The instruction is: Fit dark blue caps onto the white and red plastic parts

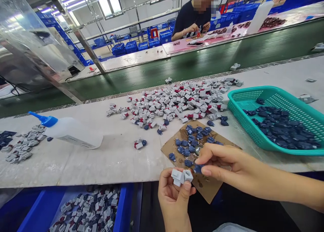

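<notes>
My left hand (pixel 174 198) pinches a light grey plastic part (pixel 178 176) between thumb and fingers, its hollow square end (pixel 187 175) facing up and right. Just beside it, my right hand (pixel 220 161) grips a small dark blue plastic piece (pixel 198 168) between thumb and index finger, close to the grey part. Whether the two pieces touch, I cannot tell. Under and behind both hands lies a brown cardboard sheet (pixel 174 144), wet in patches, with several dark blue pieces (pixel 189 142) on it.
A heap of grey and dark red parts (pixel 177 102) lies behind the cardboard. A teal basket (pixel 275 150) of dark blue pieces stands right. A white bottle (pixel 76 130) lies left, above a blue bin (pixel 126 205) of parts. Beyond the green conveyor belt (pixel 141 73) sits a person (pixel 189 19).
</notes>
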The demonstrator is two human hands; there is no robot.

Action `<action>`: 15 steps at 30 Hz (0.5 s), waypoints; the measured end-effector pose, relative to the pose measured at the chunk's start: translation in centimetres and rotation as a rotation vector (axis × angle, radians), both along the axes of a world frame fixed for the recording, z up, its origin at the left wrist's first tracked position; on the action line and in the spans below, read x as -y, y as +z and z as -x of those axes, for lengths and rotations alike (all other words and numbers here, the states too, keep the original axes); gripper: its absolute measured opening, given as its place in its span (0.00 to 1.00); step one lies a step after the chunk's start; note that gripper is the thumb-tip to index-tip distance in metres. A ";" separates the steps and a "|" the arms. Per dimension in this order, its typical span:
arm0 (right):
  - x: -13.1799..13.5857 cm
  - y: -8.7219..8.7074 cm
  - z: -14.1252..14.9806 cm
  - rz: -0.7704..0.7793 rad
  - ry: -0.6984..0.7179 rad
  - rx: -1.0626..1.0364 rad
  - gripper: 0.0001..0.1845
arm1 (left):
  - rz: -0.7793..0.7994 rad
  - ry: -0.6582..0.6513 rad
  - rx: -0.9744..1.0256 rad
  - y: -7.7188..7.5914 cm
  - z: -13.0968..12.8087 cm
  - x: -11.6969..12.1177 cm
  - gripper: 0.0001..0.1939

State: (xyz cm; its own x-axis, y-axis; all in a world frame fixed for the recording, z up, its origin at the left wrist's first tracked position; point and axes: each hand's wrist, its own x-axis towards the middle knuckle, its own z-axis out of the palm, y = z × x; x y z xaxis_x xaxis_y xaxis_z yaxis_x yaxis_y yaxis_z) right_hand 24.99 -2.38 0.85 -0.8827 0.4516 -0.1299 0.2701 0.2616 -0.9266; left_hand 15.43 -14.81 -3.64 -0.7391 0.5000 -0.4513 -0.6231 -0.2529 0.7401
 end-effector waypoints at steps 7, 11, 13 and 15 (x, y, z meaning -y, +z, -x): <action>0.2 -0.2 -0.1 0.040 0.097 0.056 0.16 | -0.013 -0.014 0.005 0.6 -0.9 -0.1 0.21; -0.1 0.7 0.0 -0.047 0.167 0.075 0.14 | 0.030 -0.048 -0.052 0.4 -0.9 0.1 0.19; -0.3 1.1 0.1 -0.039 0.204 0.100 0.14 | 0.056 -0.065 -0.106 0.3 -0.8 0.2 0.18; -0.6 1.3 0.3 -0.011 0.227 0.120 0.15 | 0.068 -0.073 -0.162 0.3 -0.8 0.2 0.17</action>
State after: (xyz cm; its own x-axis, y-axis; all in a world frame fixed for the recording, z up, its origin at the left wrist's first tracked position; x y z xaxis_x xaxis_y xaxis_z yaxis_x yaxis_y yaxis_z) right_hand 24.74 -1.83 2.16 -0.9402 0.2455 -0.2363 0.3114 0.3375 -0.8883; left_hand 16.19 -15.05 -3.38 -0.7677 0.5276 -0.3637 -0.5091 -0.1576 0.8462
